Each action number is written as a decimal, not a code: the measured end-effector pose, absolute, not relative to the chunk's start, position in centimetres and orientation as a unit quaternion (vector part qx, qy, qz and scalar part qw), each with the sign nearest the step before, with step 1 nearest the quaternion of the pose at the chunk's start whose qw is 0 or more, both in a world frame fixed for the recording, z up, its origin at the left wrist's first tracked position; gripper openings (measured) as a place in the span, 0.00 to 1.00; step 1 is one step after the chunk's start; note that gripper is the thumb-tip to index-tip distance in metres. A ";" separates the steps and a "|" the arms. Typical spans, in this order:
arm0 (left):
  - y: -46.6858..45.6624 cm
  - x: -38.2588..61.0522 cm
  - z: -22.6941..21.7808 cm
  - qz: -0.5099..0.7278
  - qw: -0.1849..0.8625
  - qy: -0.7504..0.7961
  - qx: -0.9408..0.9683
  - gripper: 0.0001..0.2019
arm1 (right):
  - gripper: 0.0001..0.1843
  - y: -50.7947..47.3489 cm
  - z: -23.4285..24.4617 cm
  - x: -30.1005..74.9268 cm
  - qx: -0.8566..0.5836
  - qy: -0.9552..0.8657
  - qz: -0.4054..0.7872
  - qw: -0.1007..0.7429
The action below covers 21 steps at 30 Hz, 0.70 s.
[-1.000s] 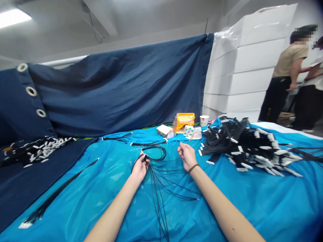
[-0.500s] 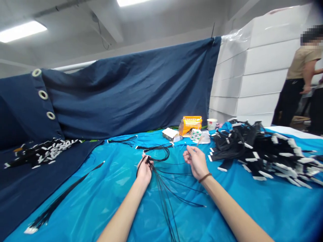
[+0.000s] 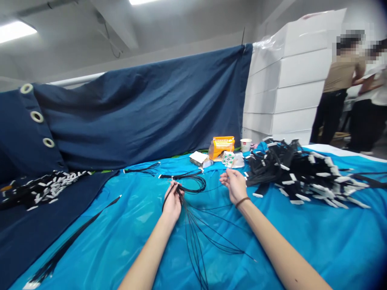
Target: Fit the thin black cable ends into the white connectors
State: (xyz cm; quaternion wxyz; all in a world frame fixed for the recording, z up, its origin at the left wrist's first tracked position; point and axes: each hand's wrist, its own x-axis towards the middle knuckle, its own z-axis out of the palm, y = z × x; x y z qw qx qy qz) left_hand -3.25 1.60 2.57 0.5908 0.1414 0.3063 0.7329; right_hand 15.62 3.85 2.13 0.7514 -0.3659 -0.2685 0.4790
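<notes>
My left hand (image 3: 172,201) is clenched on the gathered ends of a bundle of thin black cords (image 3: 193,229), which fan out from the grip down across the wrinkled bright-blue plastic sheet (image 3: 130,225) toward me. My right hand (image 3: 236,187) hangs half-curled just above the sheet; I cannot tell whether a strand is pinched between its fingertips. Over the last second the left grip has stayed put while the right hand drifted slightly further from me, toward the small clutter at the back; I judge the bundle is still being gathered.

Just beyond the left hand lies a looped coil of black cord (image 3: 190,185). To the right, a large heap of black cords with white tags (image 3: 299,173) crowds the right hand's side. The left side is roomier, up to the dark-blue cloth (image 3: 36,225), where one long black strand bundle (image 3: 75,233) lies.
</notes>
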 end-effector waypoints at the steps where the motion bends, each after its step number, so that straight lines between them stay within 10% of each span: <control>1: 1.6 -3.3 2.5 0.735 0.586 0.311 0.141 0.08 | 0.14 3.8 2.2 15.6 -0.370 -0.270 0.476 0.751; 21: 2.5 -4.5 1.8 0.745 0.552 0.356 0.120 0.08 | 0.20 2.9 2.2 14.2 -0.369 -0.398 0.514 0.664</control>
